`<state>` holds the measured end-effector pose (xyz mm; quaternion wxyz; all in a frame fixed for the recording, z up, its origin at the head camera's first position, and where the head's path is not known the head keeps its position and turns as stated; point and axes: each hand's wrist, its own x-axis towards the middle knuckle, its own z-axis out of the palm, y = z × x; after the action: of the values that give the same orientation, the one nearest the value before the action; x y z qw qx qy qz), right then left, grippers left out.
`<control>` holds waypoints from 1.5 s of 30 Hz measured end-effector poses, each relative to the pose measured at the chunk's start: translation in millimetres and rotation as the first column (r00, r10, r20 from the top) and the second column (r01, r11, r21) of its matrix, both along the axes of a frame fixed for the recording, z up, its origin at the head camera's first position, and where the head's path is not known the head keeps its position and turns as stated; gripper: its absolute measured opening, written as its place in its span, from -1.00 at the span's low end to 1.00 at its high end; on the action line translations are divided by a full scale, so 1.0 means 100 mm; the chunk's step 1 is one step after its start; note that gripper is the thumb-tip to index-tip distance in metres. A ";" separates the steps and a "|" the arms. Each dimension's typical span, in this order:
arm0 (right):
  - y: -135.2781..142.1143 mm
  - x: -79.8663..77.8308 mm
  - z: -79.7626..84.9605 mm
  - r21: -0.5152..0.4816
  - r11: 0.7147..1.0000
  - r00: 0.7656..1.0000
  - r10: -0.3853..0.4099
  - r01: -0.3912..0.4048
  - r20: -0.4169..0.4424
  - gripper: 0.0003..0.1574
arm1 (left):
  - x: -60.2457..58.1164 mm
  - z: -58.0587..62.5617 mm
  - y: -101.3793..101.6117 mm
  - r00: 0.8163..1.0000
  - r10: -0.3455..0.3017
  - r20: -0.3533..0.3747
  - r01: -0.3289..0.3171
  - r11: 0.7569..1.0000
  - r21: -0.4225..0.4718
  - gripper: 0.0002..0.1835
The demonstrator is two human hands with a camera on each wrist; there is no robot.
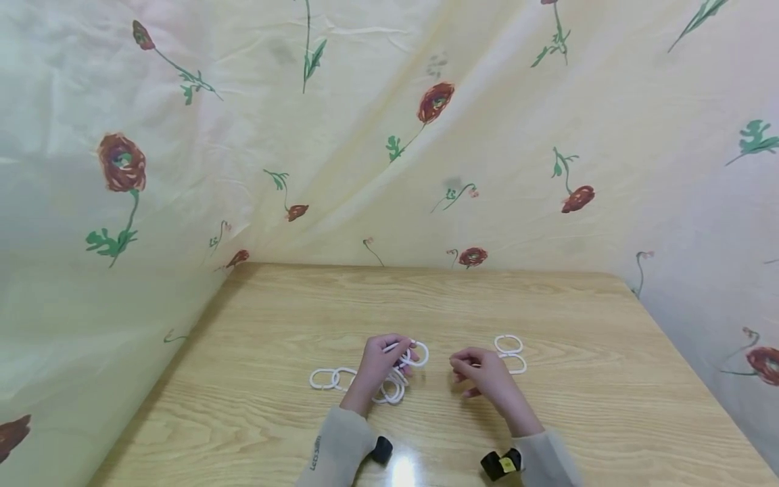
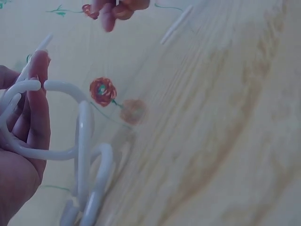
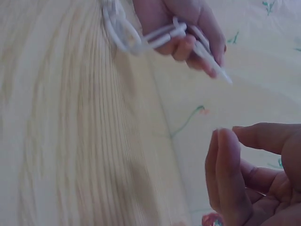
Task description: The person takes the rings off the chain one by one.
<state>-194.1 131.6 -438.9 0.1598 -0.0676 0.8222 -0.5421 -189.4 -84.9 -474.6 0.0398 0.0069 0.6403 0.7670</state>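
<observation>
Left hand [image 1: 382, 358]: fingers pinch a white link [image 1: 427, 354]
Right hand [image 1: 485, 376]: fingers loosely curled, only narrowly parted

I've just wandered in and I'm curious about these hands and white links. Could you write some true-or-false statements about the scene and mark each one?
1. The left hand holds a white link. True.
2. Two white links lie beside the right hand. True.
3. The hands are clasped together. False: a gap separates them.
4. The tabletop is solid black. False: it is pale with a wood grain.
5. Red flowers decorate the pale cloth behind the table. True.
6. The yellow patch is beside the left sleeve. False: it is beside the right sleeve.
</observation>
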 end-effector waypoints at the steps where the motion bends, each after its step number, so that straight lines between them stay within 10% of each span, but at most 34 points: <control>1: -0.02 0.01 0.01 -0.017 1.000 1.000 0.003 -0.003 0.005 -0.64 | 0.01 0.01 0.00 1.000 -0.002 0.000 0.002 1.000 -0.003 -0.66; 45: -0.28 0.13 0.17 -0.214 0.977 0.999 0.024 -0.015 0.038 -0.60 | 0.15 0.16 0.02 0.996 -0.084 0.004 0.084 0.983 -0.165 -0.61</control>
<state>-181.3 104.0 -422.1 0.1736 -0.0815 0.7550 -0.6271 -174.6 -83.2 -458.7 0.0717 0.0315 0.7008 0.7090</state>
